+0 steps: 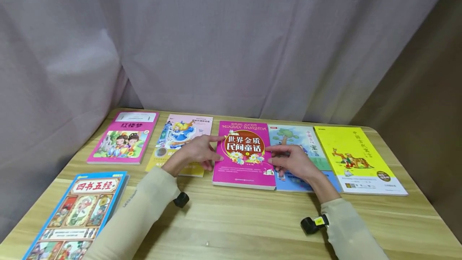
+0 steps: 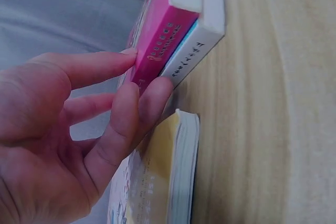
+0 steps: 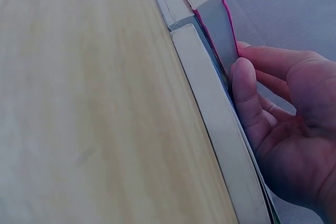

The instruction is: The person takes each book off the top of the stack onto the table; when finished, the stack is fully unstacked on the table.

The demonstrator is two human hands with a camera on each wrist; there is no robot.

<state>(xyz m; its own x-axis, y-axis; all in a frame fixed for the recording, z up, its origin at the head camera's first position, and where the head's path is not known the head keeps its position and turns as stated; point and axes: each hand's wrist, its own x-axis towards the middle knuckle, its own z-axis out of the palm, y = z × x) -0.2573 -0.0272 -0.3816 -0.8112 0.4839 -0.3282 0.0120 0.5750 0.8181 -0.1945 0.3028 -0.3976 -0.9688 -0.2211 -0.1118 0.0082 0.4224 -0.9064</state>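
Note:
A thick pink book (image 1: pixel 243 173) lies cover up in the middle of the row. At its left side, the fingertips of my left hand (image 1: pixel 196 153) touch the spine. My right hand (image 1: pixel 294 163) has its thumb and fingertips against the page edge opposite. From the left wrist, the pink spine (image 2: pixel 163 35) rests on a second book with a white spine (image 2: pixel 191 51), which the head view hides. The right hand (image 3: pixel 294 108) also reaches over the blue picture book (image 1: pixel 303 183), whose page block (image 3: pixel 207 108) stands beside the stack.
Left of the stack lies a pink-and-yellow book (image 1: pixel 196 169), partly behind the left hand. A smaller pink book (image 1: pixel 124 125) is at the far left, a blue-bordered book (image 1: pixel 77 212) near the front left. Rightmost is a yellow book (image 1: pixel 351 147). A grey curtain (image 1: pixel 216 43) hangs behind the wooden table (image 1: pixel 234 228).

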